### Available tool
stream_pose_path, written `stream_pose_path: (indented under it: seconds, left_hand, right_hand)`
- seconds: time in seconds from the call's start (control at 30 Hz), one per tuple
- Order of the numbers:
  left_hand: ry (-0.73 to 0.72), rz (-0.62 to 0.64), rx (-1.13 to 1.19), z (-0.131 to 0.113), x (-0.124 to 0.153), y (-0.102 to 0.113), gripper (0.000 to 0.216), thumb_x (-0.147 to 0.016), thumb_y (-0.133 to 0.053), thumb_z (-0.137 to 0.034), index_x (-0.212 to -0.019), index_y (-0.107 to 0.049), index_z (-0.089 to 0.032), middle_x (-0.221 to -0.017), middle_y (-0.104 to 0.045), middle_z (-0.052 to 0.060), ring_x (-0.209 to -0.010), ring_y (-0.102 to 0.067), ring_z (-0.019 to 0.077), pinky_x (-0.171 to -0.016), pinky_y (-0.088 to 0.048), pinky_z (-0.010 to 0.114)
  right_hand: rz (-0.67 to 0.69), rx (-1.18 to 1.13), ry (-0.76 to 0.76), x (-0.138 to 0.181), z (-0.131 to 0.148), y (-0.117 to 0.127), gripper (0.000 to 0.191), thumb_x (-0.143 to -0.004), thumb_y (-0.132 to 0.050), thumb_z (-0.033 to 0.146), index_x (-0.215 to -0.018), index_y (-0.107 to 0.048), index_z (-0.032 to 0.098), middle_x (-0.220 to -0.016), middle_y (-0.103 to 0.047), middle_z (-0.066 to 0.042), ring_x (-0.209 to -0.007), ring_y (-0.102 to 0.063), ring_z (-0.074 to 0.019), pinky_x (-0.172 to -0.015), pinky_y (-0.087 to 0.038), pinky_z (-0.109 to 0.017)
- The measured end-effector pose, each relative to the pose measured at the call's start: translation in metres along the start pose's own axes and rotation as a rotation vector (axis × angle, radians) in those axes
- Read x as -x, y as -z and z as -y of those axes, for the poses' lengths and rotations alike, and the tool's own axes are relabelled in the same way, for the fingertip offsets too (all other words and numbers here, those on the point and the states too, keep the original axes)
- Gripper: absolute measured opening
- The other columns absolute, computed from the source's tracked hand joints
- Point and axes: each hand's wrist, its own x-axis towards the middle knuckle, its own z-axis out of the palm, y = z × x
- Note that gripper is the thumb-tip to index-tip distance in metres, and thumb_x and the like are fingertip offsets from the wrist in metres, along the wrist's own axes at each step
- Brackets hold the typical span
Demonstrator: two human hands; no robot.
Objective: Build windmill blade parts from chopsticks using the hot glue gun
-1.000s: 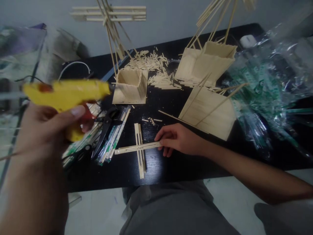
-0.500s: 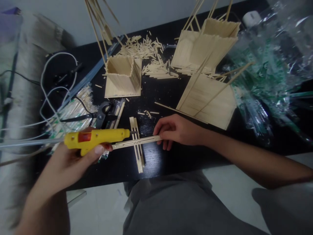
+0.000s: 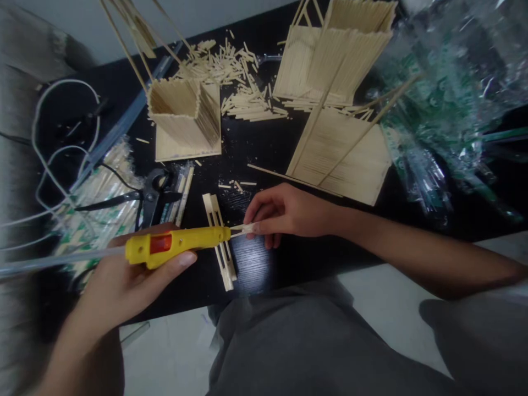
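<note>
Head view: yellow glue gun (image 3: 198,237) held over the lengthwise stick frame (image 3: 226,276).

Left hand (image 3: 134,278) wraps around the gun, thumb along its side, seemingly to aim the nozzle end; its other fingers and the trigger are largely hidden. Right hand (image 3: 278,212) pinches the crosswise stick frame (image 3: 246,228) by its end, thumb against fingers, probably to steady it. Both frames are at the near part of the black table (image 3: 258,267), perhaps for easy reach.
</note>
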Motion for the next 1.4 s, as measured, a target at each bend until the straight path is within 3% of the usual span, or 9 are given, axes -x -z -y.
stream_pose_path:
  seconds: [0.23, 0.5, 0.63, 0.7, 0.77, 0.87, 1.0, 1.23, 1.4]
  left_hand:
    - [0.061, -0.025, 0.052, 0.000, 0.002, 0.000, 0.020, -0.085, -0.078, -0.043, -0.077, -0.079, -0.024, -0.072, -0.079, 0.000, -0.057, -0.074, 0.0163, -0.053, -0.058, 0.020]
    - [0.443, -0.269, 0.243, 0.011, 0.014, -0.011, 0.024, -0.072, -0.086, -0.042, -0.085, -0.084, -0.022, -0.077, -0.082, 0.004, -0.057, -0.072, 0.0180, -0.048, -0.057, 0.023]
    - [0.525, -0.529, 0.270, 0.015, 0.017, -0.020, 0.031, -0.070, -0.091, -0.034, -0.096, -0.084, -0.020, -0.094, -0.085, 0.005, -0.086, -0.079, 0.0204, -0.077, -0.066, 0.026]
    - [0.569, -0.600, 0.304, 0.016, 0.018, -0.023, 0.037, -0.069, -0.093, -0.032, -0.102, -0.083, -0.019, -0.102, -0.084, 0.005, -0.096, -0.079, 0.0204, -0.087, -0.065, 0.027]
    - [0.603, -0.581, 0.331, 0.016, 0.019, -0.024, 0.036, -0.068, -0.095, -0.032, -0.099, -0.082, -0.019, -0.100, -0.083, 0.004, -0.093, -0.077, 0.0186, -0.085, -0.064, 0.024]
    - [0.641, -0.473, 0.321, 0.014, 0.018, -0.023, 0.033, -0.066, -0.095, -0.038, -0.088, -0.079, -0.019, -0.088, -0.080, 0.002, -0.079, -0.073, 0.0167, -0.070, -0.062, 0.022]
    - [0.706, -0.360, 0.317, 0.009, 0.012, -0.019, 0.034, -0.059, -0.094, -0.043, -0.073, -0.074, -0.020, -0.073, -0.074, 0.001, -0.067, -0.069, 0.0169, -0.059, -0.061, 0.023]
    - [0.695, -0.260, 0.403, 0.007, 0.003, -0.018, 0.030, -0.049, -0.095, -0.038, -0.067, -0.077, -0.023, -0.074, -0.078, 0.003, -0.067, -0.073, 0.0191, -0.067, -0.067, 0.028]
    - [0.732, -0.304, 0.444, 0.014, 0.007, -0.020, 0.031, -0.048, -0.097, -0.035, -0.068, -0.076, -0.022, -0.072, -0.078, 0.002, -0.065, -0.072, 0.0179, -0.063, -0.066, 0.026]
  right_hand:
    - [-0.026, 0.008, 0.007, -0.001, -0.003, -0.001, 0.016, -0.082, -0.084, 0.010, -0.092, -0.072, 0.013, -0.075, -0.080, -0.003, -0.057, -0.075, -0.0149, -0.051, -0.062, -0.022]
    - [-0.117, 0.044, 0.015, -0.003, -0.006, -0.013, 0.009, -0.082, -0.084, 0.008, -0.085, -0.076, 0.012, -0.066, -0.074, 0.001, -0.053, -0.072, -0.0121, -0.047, -0.061, -0.020]
    - [-0.124, 0.017, -0.034, -0.004, -0.006, -0.019, 0.008, -0.084, -0.080, 0.005, -0.083, -0.075, 0.011, -0.064, -0.073, 0.001, -0.050, -0.071, -0.0119, -0.045, -0.060, -0.019]
    - [-0.127, -0.005, -0.048, -0.005, -0.006, -0.021, 0.009, -0.083, -0.080, 0.005, -0.082, -0.075, 0.012, -0.064, -0.073, 0.002, -0.050, -0.071, -0.0121, -0.044, -0.060, -0.019]
    - [-0.132, -0.021, -0.050, -0.005, -0.008, -0.021, 0.009, -0.083, -0.080, 0.006, -0.081, -0.075, 0.012, -0.065, -0.074, 0.000, -0.050, -0.072, -0.0124, -0.045, -0.061, -0.020]
    - [-0.142, -0.033, -0.043, -0.006, -0.009, -0.021, 0.007, -0.082, -0.082, 0.010, -0.081, -0.075, 0.011, -0.070, -0.077, -0.002, -0.053, -0.073, -0.0131, -0.045, -0.061, -0.020]
    - [-0.132, -0.046, -0.039, -0.006, -0.010, -0.020, 0.018, -0.075, -0.092, 0.018, -0.080, -0.076, 0.011, -0.070, -0.077, -0.003, -0.055, -0.074, -0.0145, -0.045, -0.061, -0.020]
    - [-0.137, -0.053, -0.032, -0.006, -0.011, -0.018, 0.027, -0.072, -0.097, 0.026, -0.085, -0.078, 0.011, -0.075, -0.078, -0.003, -0.057, -0.075, -0.0144, -0.046, -0.061, -0.021]
    - [-0.155, -0.036, -0.015, -0.005, -0.008, -0.017, 0.023, -0.084, -0.089, 0.029, -0.090, -0.078, 0.011, -0.079, -0.080, -0.004, -0.056, -0.075, -0.0138, -0.047, -0.063, -0.022]
